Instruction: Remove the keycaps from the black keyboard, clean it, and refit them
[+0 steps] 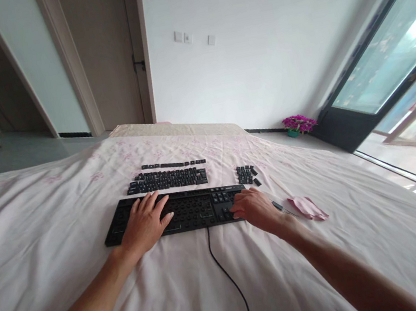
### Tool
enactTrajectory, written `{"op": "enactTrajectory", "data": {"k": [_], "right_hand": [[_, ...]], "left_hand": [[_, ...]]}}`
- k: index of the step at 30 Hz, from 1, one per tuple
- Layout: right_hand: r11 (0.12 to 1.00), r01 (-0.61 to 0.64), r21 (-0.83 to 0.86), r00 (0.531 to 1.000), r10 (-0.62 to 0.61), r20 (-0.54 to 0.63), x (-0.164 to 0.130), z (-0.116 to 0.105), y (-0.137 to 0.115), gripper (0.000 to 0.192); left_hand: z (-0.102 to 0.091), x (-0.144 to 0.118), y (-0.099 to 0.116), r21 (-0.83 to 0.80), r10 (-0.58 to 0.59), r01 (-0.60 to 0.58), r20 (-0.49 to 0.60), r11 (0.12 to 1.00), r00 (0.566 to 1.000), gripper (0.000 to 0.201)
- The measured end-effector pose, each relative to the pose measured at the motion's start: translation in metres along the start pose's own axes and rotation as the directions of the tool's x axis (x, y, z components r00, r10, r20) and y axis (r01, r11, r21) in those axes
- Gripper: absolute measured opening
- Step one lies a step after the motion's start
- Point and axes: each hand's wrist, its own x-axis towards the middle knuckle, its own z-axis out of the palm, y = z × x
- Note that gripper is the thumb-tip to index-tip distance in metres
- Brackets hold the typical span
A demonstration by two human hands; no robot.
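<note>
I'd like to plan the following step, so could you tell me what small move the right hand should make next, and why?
Probably lift the right hand off the keyboard and reach to the small keycap cluster just beyond it. The board's main field looks stripped to bare sockets, the loose caps lie in rows behind it, and the left hand already rests flat on the board, steadying it.

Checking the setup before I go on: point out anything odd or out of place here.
The black keyboard lies on a bed sheet with its keycaps off: they sit in rows behind it, a smaller cluster to the right. The left hand rests flat on it; the right hand touches its right end.
</note>
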Motion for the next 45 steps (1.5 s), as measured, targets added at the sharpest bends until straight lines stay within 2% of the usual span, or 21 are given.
{"op": "enactTrajectory", "data": {"k": [12,18,22,26,34,37,41,45], "right_hand": [[1.000,0.008,-0.024,1.000,-0.008,0.012,-0.001,-0.001,-0.004,0.010],[0.999,0.021,-0.048,1.000,-0.020,0.011,-0.002,0.003,-0.004,0.017],[0.993,0.026,-0.116,1.000,-0.026,-0.001,-0.007,0.009,-0.010,0.023],[0.970,-0.014,-0.241,0.998,0.000,-0.058,-0.019,0.018,-0.025,0.016],[0.945,-0.098,-0.312,0.987,0.053,-0.150,-0.039,0.038,-0.045,0.042],[0.960,-0.104,-0.259,0.987,0.067,-0.148,-0.040,0.035,-0.042,0.042],[0.984,-0.164,-0.065,0.972,0.150,-0.182,-0.037,0.024,-0.021,0.035],[0.927,-0.367,0.077,0.883,0.373,-0.287,-0.032,0.028,0.013,0.044]], "left_hand": [[0.002,0.000,-0.001,-0.006,0.000,0.000,-0.006,1.000,1.000,0.049],[0.003,-0.001,-0.001,-0.009,0.000,0.000,-0.008,1.000,1.000,0.050],[0.003,-0.001,-0.001,-0.024,0.000,-0.001,-0.020,1.000,1.000,0.049],[0.002,-0.001,-0.001,-0.019,0.007,-0.007,-0.026,1.000,1.000,0.049],[-0.001,-0.001,0.001,-0.005,0.011,-0.011,-0.026,1.000,1.000,0.049],[-0.001,-0.001,0.001,-0.031,0.007,-0.009,-0.038,0.999,0.999,0.048],[0.001,-0.001,-0.001,-0.039,0.009,-0.010,-0.036,0.999,0.999,0.049],[0.003,0.000,-0.002,-0.008,0.021,-0.021,-0.034,1.000,0.999,0.050]]}}
